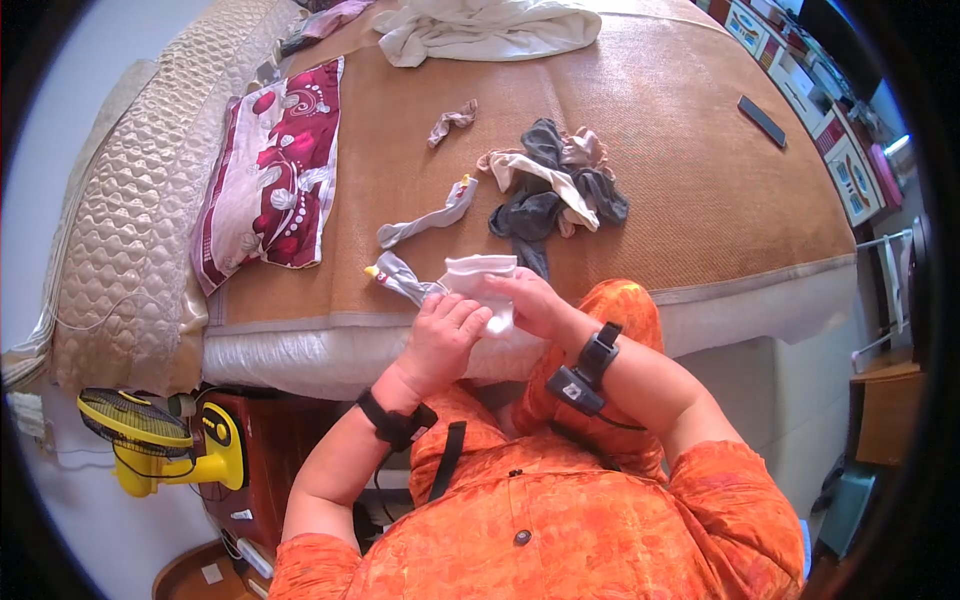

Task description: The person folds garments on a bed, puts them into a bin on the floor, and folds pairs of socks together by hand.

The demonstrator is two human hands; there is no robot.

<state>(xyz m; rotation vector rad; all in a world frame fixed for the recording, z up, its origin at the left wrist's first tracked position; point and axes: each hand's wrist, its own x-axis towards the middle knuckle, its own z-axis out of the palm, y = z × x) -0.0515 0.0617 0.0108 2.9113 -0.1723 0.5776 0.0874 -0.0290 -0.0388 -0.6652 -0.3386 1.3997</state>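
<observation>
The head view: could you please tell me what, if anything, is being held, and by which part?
A white cloth is held in both hands: the left hand grips its lower left side, the right hand its upper right edge.

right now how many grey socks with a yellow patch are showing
2: one grey sock on the woven mat, left of the clothing pile; another sock at the right hand. More may be hidden in the pile.
</observation>
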